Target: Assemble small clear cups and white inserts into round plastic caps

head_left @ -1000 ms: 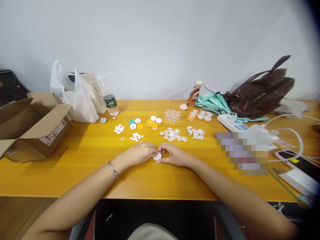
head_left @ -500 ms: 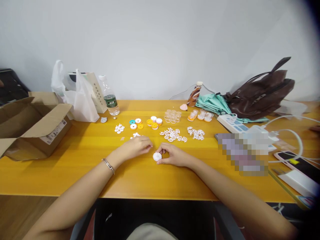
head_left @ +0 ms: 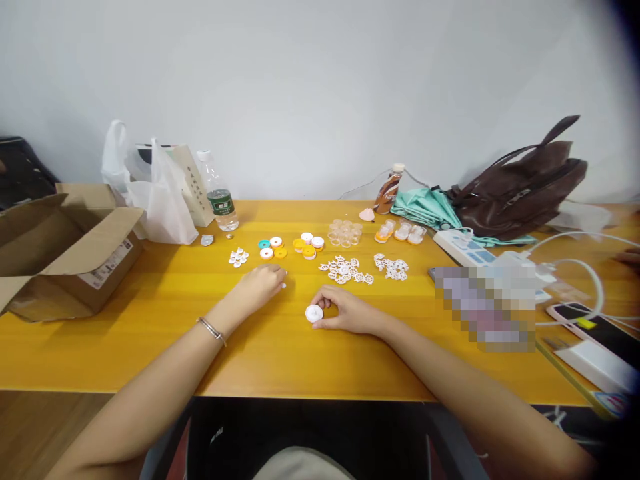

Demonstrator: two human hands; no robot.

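My right hand pinches a round white plastic disc by its right edge, between thumb and bent fingers, just above or on the table. My left hand is to the left of it, palm down, with its fingers bent together and their tips mostly hidden. By its fingertips shows a tiny white piece; whether the fingers grip it is unclear. Beyond that hand lie small white knobbed pieces and yellow, white and teal rings. White openwork pieces lie beyond my right hand.
Clear plastic cups and capped orange-and-clear assemblies stand farther back. An open cardboard box and a water bottle are at left. A power strip, cables, phone and brown bag crowd the right side.
My left hand has moved left, away from the disc, and now covers the spot where small white pieces lay. My right hand stays in place with the disc.
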